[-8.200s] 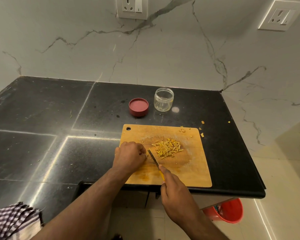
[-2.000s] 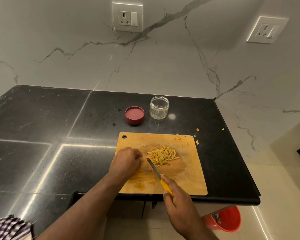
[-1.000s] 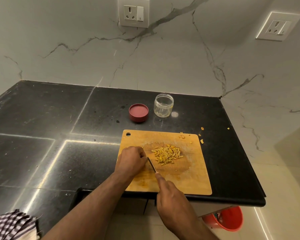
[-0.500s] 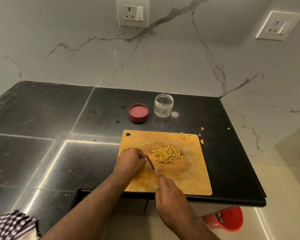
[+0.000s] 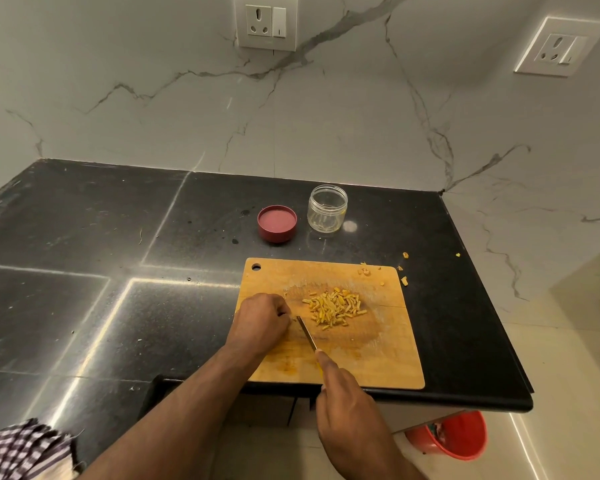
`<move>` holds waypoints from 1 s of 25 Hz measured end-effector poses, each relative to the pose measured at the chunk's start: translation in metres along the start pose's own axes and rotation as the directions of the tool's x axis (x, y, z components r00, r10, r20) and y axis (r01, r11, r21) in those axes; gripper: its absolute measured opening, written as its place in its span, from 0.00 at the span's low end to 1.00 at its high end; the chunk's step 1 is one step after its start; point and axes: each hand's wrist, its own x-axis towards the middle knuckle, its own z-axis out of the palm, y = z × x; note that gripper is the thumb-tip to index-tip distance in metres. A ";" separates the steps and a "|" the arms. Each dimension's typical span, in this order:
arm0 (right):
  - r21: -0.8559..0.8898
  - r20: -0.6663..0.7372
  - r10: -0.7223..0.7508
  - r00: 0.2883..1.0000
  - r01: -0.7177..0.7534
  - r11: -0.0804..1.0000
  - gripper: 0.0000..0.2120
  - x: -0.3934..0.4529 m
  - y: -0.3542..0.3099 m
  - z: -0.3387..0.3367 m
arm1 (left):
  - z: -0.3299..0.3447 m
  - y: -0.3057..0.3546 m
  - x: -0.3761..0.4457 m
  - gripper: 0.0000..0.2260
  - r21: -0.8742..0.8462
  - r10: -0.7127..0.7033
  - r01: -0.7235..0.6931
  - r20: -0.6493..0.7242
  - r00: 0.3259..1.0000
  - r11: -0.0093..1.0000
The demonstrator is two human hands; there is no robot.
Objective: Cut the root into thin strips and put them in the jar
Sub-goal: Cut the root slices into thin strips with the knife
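A: So, where's everything rel. to the board (image 5: pixel 378 358)?

B: Left hand (image 5: pixel 260 320) sits on its left part, fingers curled down over the root; root itself hidden under them. Right hand (image 5: pixel 354 417) is at the near edge, wrapped round the knife (image 5: pixel 306 332) handle, index finger along the top. Blade tip is just beside the left fingers.

A: Strips (image 5: pixel 335 308)?

B: Yellow pile mid-board, right of the blade. Few bits at the far right corner and just off it.

A: Jar (image 5: pixel 327 209)?

B: Beyond the far edge, upright, looks nearly empty. Lid (image 5: pixel 277 223) just left of it, apart, inside up.
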 end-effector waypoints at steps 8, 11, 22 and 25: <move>0.009 -0.001 -0.012 1.000 0.012 1.000 0.25 0.013 -0.010 0.001 | 0.000 -0.005 -0.002 0.08 0.009 0.021 -0.021 -0.014 1.000 1.000; -0.001 0.003 -0.006 1.000 0.006 1.000 0.25 0.018 -0.011 0.005 | -0.001 -0.003 -0.001 0.05 0.007 0.005 -0.005 -0.019 1.000 1.000; 0.019 -0.013 -0.011 1.000 0.012 1.000 0.25 -0.006 0.000 0.003 | 0.000 -0.006 -0.003 0.05 0.016 0.000 0.000 -0.020 1.000 1.000; 0.044 -0.020 -0.015 1.000 0.016 0.999 0.25 0.000 -0.004 0.000 | 0.001 -0.007 -0.005 0.08 0.037 0.038 -0.038 -0.019 0.999 0.999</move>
